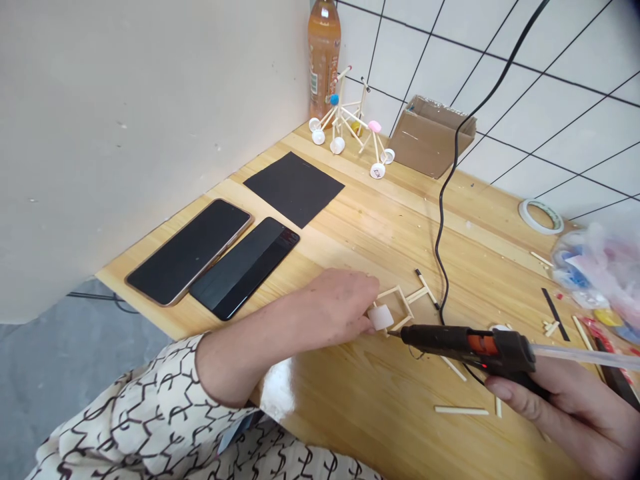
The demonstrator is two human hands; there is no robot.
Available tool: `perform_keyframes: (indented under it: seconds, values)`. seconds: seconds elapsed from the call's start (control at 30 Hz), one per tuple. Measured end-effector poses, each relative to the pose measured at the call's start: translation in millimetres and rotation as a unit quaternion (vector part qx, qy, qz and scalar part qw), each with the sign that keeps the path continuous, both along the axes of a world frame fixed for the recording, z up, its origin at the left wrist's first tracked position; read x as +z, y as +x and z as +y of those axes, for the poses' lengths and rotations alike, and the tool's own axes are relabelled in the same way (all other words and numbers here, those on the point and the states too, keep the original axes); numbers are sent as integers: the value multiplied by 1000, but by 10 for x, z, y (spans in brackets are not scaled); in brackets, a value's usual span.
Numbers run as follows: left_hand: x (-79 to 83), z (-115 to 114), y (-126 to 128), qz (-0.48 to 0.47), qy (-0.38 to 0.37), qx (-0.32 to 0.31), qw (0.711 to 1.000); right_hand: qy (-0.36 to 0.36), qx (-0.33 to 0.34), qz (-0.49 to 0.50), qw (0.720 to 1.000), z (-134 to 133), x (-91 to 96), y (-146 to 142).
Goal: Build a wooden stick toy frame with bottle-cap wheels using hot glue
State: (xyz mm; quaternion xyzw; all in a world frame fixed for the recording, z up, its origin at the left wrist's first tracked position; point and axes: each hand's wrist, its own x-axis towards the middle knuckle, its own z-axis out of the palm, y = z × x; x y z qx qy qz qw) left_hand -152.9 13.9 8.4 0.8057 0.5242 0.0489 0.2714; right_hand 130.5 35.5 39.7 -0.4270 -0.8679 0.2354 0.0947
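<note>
My right hand (575, 407) is wrapped round the handle of a black hot glue gun (465, 345), with a clear glue stick (585, 355) poking out of its rear. The gun's nozzle points left and meets the near edge of a small frame of wooden sticks (411, 308). A small pale square piece (381, 317) sits at the frame's left side. My left hand (345, 303) is closed on that left end, its fingertips partly hidden behind the hand. Just beyond the frame lies a T-shaped stick piece with black ends (424, 289).
Two phones (190, 250) and a black sheet (295, 189) lie to the left. At the back stand a stick model with white wheels (345, 120), a drink bottle (324, 60) and a cardboard box (433, 137). A black cord (441, 220) crosses the table; tape (541, 217) lies right.
</note>
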Motion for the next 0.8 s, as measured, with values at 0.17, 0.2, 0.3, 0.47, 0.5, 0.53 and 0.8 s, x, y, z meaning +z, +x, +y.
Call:
perform_keyframes:
  seconds: [0.17,0.2,0.3,0.47,0.5,0.53,0.8]
  values:
    - [-16,11,-4,-7,10,-2,1000,-23,46,-18,999,11,-16,69]
    - [-16,14,-3,-5,9,-2,1000,-21,48,-23,998,14,-18,79]
    - [-3,14,-1,0,4,-2,1000,-23,53,-30,998,18,-30,103]
    - [13,6,2,-1,-3,-2,1000,-38,51,-19,998,22,-70,147]
    - [9,6,3,0,-3,-1,1000,-43,48,-18,998,24,-78,157]
    - [3,7,4,1,-1,0,1000,-48,44,-21,998,26,-84,168]
    - [-14,11,2,-3,-2,3,1000,-54,-32,6,998,-3,-83,161]
